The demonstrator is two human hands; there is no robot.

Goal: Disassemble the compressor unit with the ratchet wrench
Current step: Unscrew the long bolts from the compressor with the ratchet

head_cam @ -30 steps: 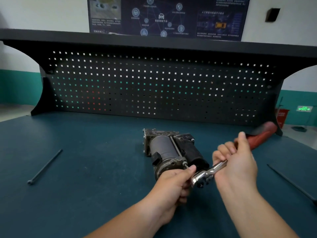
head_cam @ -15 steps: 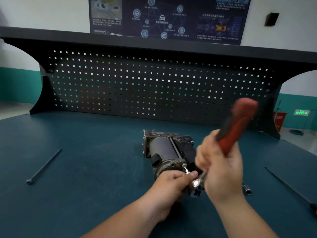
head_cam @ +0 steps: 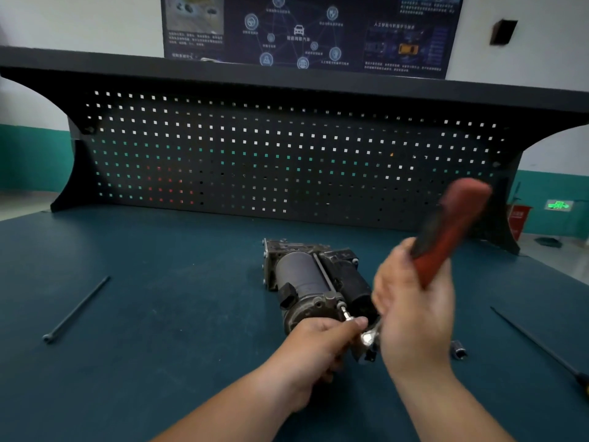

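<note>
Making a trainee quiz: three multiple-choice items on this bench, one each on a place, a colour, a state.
1. Where does the loose socket lie? A. on the table, right of the right hand B. on the shelf C. on the floor
2. What colour is the ratchet wrench handle? A. blue B. red C. yellow
3. What is the right hand doing? A. lying flat B. making an empty fist C. gripping the wrench handle
Answers: 1 A, it lies on the table beside the right wrist; 2 B, the blurred handle shows red; 3 C, it wraps the handle.
</note>
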